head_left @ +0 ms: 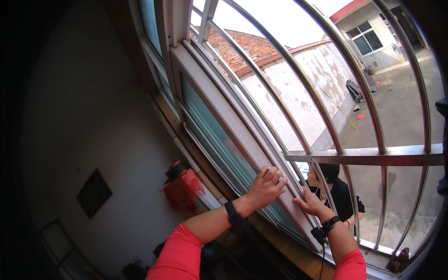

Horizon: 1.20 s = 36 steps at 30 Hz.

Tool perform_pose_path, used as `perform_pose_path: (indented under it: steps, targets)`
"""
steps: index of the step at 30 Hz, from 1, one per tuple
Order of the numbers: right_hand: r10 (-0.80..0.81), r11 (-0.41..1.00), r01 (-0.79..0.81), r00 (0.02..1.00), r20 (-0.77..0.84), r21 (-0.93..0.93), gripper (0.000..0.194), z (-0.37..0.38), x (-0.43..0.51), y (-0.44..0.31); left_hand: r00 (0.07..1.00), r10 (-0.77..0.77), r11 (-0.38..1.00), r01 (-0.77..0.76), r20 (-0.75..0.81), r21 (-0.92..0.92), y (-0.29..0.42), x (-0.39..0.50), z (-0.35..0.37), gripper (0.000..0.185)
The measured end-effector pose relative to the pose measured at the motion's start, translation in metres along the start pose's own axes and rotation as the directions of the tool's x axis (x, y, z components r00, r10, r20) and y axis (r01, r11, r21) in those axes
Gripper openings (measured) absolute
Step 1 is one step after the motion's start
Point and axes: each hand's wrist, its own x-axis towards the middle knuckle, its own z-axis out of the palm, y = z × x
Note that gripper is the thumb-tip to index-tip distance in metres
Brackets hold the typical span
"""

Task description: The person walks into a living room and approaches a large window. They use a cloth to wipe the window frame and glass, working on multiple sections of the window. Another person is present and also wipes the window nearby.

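Note:
A sliding window sash [241, 134] with a pale frame and greenish glass runs diagonally before me. My left hand [266, 185] lies on its upright stile, fingers bent around something small and white that they mostly hide. Lower and to the right, my right hand [311, 203] grips the sash's outer edge, thumb on the near face and fingers on the far side. Black bands circle both wrists; a cable hangs from the right one.
Curved metal security bars [294, 66] stand just outside the opening. Beyond them a person in black [343, 196] is close below. Dark cloth [398, 260] lies at the sill's right end. A red cloth or bag [183, 190] with a jar-like object on top is indoors, left.

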Motion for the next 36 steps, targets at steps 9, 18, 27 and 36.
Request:
perform_pose_path:
  steps: [9, 18, 27, 36]
  targets:
    - [0.012, 0.999, -0.013, 1.000, -0.012, -0.033, 0.067, 0.009, 0.003, 0.016, 0.999, 0.005, 0.997, -0.009, 0.048, 0.080, 0.001, 0.003, -0.010, 0.041]
    - [-0.068, 0.997, 0.070, 0.994, -0.089, 0.017, 0.068, 0.011, 0.001, 0.015, 0.995, 0.078, 0.996, -0.081, 0.063, 0.049, -0.007, 0.008, -0.012, 0.032]
    - [-0.046, 0.997, 0.039, 0.993, -0.111, -0.065, 0.072, 0.015, 0.000, 0.016, 0.998, 0.048, 0.993, -0.052, 0.037, 0.102, -0.003, 0.002, -0.007, 0.039]
    - [-0.024, 0.999, 0.027, 0.992, -0.122, 0.026, 0.066, 0.016, -0.002, 0.007, 0.997, 0.062, 0.998, -0.063, -0.043, -0.015, -0.008, 0.000, -0.005, 0.045]
